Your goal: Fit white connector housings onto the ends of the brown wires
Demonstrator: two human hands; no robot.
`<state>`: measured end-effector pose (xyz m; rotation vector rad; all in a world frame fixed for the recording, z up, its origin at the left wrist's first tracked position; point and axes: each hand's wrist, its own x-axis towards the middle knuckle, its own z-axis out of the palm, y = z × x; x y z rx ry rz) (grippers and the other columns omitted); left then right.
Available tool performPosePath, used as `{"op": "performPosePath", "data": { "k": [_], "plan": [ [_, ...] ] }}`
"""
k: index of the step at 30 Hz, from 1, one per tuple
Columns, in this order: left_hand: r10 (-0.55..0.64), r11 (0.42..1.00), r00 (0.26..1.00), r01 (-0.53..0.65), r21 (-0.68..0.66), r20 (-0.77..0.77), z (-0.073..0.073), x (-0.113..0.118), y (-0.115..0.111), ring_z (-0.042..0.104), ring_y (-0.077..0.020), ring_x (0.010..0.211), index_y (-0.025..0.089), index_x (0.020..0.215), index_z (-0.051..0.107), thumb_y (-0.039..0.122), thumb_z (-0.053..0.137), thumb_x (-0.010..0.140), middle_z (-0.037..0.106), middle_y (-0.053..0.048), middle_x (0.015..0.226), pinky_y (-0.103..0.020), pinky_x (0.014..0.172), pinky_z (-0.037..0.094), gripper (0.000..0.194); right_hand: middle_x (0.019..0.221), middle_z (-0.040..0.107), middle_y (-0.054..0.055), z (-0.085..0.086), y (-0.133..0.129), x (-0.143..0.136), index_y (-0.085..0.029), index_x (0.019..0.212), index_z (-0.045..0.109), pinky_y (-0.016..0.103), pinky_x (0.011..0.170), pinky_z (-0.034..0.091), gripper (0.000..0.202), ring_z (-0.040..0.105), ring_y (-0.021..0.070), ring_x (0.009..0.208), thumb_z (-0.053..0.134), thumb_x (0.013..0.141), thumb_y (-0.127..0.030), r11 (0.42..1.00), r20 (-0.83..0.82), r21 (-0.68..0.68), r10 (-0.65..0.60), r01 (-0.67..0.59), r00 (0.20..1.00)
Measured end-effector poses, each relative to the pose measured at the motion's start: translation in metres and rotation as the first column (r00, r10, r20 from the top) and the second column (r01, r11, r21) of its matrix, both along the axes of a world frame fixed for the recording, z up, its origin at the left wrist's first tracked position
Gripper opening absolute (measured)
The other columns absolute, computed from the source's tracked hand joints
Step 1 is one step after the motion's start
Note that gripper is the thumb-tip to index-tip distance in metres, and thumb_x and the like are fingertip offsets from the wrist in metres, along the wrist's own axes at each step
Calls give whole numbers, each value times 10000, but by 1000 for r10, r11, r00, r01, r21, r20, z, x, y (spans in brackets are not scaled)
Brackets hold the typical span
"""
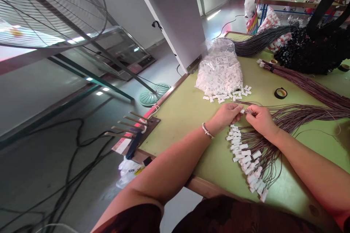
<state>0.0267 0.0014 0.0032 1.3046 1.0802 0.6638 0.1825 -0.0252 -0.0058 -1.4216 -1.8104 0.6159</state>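
Note:
My left hand (229,113) pinches a small white plastic connector (242,111) between thumb and fingertips. Close to its right, my right hand (258,117) is closed on the end of a thin brown wire, which meets the connector; how far it goes in is too small to tell. Below both hands lies a row of white connectors (246,160) joined to brown wires (269,153). From the right, a loose bundle of brown wires (303,113) runs up to my right hand. Loose white connectors (221,98) lie beyond my left hand, at the mouth of a clear plastic bag (218,65) full of them.
A black tape roll (280,93) and a tied bundle of brown wires (300,80) lie on the green table (175,116). Behind them are black wires (257,42) and a black heap (319,51). Metal prongs (131,125) stick up at the left edge, near a fan (54,7).

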Motion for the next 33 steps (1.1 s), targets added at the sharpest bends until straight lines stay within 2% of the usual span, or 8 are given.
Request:
{"op": "performPosePath", "data": {
  "k": [5,10,17,24,27,29,31,33],
  "plan": [
    [-5,999,1000,6,32,-25,-1,1,0,331,-40,358,159,568,449,384,458,874,439,36,444,-186,371,245,380,523,478,-28,2,-2,0,-202,611,500,248,543,332,47,403,116,513,488,650,-178,999,61,35,26,-28,998],
    [-16,975,983,56,214,-185,-2,5,-1,364,-77,437,176,560,405,343,411,884,421,32,476,-218,444,304,364,530,516,-15,2,-1,-1,-203,617,507,255,555,337,44,424,124,513,493,651,-179,996,136,82,9,-20,991],
    [48,963,977,10,271,-207,-4,7,-5,372,-90,468,182,568,398,352,390,884,421,25,501,-227,460,305,359,497,444,-36,3,0,-1,-198,578,472,248,529,309,92,372,107,495,488,668,-189,999,71,49,3,-7,997],
    [32,947,961,59,316,-275,-5,-7,2,386,-99,475,184,592,423,423,354,893,431,22,513,-232,463,320,390,508,386,-44,3,0,3,-188,564,485,245,519,296,164,346,97,515,522,719,-223,999,-61,-24,44,-46,997],
    [-77,884,934,226,410,-349,1,-12,-2,424,-108,530,180,611,470,354,389,882,483,6,576,-236,520,357,332,561,473,-20,4,6,10,-178,639,570,242,518,342,242,410,102,538,536,790,-365,991,-261,-129,4,-40,965],
    [-256,791,881,428,438,-398,6,-13,-10,457,-113,570,174,602,524,297,475,838,535,-10,621,-238,570,380,271,632,556,6,3,11,15,-169,784,630,236,500,376,291,463,104,547,561,782,-452,975,-434,-218,-125,31,892],
    [-478,665,783,619,418,-398,10,-15,-18,483,-111,577,174,593,583,269,574,778,578,-14,635,-230,587,393,208,633,575,6,2,14,16,-160,911,638,220,423,341,372,435,85,479,605,745,-492,955,-542,-290,-218,63,812],
    [-572,619,741,671,407,-352,12,-20,-20,494,-105,550,179,604,629,295,659,720,595,-7,611,-222,566,398,168,598,557,-22,0,15,14,-159,988,628,207,361,259,430,347,56,403,656,701,-478,946,-572,-325,-215,22,792]
  ]
}}
